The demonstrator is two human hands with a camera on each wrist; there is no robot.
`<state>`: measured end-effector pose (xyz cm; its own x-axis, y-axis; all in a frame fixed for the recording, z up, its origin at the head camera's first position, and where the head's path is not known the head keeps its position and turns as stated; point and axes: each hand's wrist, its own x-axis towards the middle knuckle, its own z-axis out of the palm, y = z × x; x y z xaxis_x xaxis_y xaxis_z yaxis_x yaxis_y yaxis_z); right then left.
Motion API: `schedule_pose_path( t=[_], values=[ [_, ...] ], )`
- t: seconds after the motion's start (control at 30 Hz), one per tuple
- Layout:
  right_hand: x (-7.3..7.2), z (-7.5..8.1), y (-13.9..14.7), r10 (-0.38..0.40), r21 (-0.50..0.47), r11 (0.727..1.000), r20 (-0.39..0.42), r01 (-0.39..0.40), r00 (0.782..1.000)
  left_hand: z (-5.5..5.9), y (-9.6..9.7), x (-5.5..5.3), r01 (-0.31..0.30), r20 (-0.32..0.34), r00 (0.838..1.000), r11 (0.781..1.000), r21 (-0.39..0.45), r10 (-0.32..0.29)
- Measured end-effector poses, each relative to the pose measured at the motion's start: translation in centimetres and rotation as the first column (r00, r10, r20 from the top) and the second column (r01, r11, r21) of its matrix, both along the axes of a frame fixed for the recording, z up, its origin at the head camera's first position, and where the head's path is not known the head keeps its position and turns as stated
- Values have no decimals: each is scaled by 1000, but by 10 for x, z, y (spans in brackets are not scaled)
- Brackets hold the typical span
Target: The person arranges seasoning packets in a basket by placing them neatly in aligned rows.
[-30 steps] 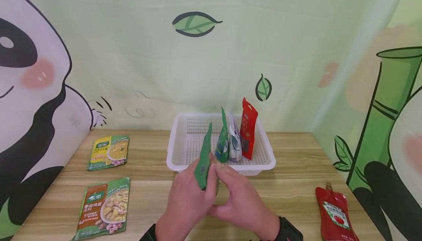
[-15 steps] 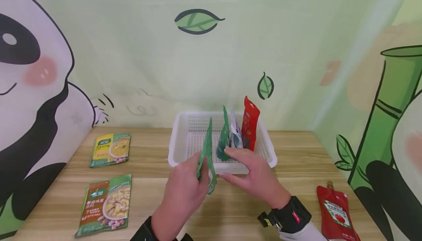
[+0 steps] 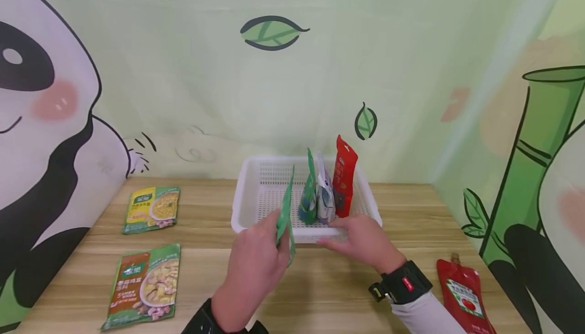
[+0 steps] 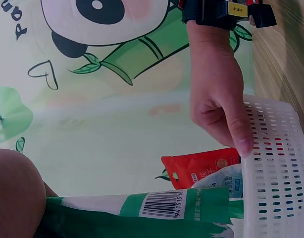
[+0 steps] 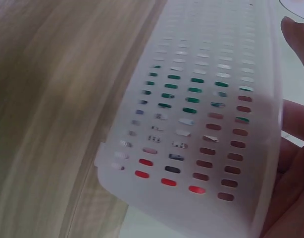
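My left hand [image 3: 257, 258] pinches a green packet [image 3: 285, 207], held edge-on at the near left side of the white perforated basket [image 3: 237, 209]. In the left wrist view a barcode shows on this green packet [image 4: 164, 205]. My right hand [image 3: 367, 242] grips the basket's front rim toward the right, thumb outside and fingers inside, as the left wrist view shows. Inside the basket a green pouch [image 3: 308, 199], a white pouch [image 3: 325, 197] and a red packet [image 3: 345, 176] stand upright side by side, in its right half.
Flat on the wooden table [image 3: 205, 273] at left lie a yellow-and-green food packet [image 3: 152, 209] and a larger brown-and-green one [image 3: 143, 286]. A red spouted ketchup pouch [image 3: 465, 296] lies at right. A printed cloth backdrop [image 3: 292, 85] rises behind the basket.
My right hand has let go of the green packet, moved right past the pouches and taken hold of the basket's front rim. My left hand still holds the packet, now turned slightly.
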<state>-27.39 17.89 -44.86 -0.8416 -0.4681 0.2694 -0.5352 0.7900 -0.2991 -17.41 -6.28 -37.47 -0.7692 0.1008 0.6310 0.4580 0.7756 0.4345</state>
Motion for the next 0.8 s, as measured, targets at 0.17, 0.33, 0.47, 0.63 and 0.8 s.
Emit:
schedule_pose_path(
  t=[0.17, 0.33, 0.47, 0.63, 0.8],
  values=[
    [-4, -2, -1, -7, 67, 998, -12, 7, 1000, 0, -2, -4, -7, 26, 1000, 1000, -2, 7],
    [-6, -3, 0, -35, 145, 989, -10, 36, 999, 1, -4, -10, -14, 43, 999, 1000, 13, 13],
    [-8, -4, 1, -61, 188, 980, 1, 59, 998, 6, -5, -16, -26, 54, 998, 1000, 14, 25],
    [-10, -4, -1, -99, 243, 965, -18, 101, 995, 13, -7, -30, -49, 61, 997, 999, -15, 50],
    [-11, -4, -3, -98, 255, 961, -37, 104, 994, 19, -6, -46, -60, 116, 991, 998, -37, 64]
  ],
)
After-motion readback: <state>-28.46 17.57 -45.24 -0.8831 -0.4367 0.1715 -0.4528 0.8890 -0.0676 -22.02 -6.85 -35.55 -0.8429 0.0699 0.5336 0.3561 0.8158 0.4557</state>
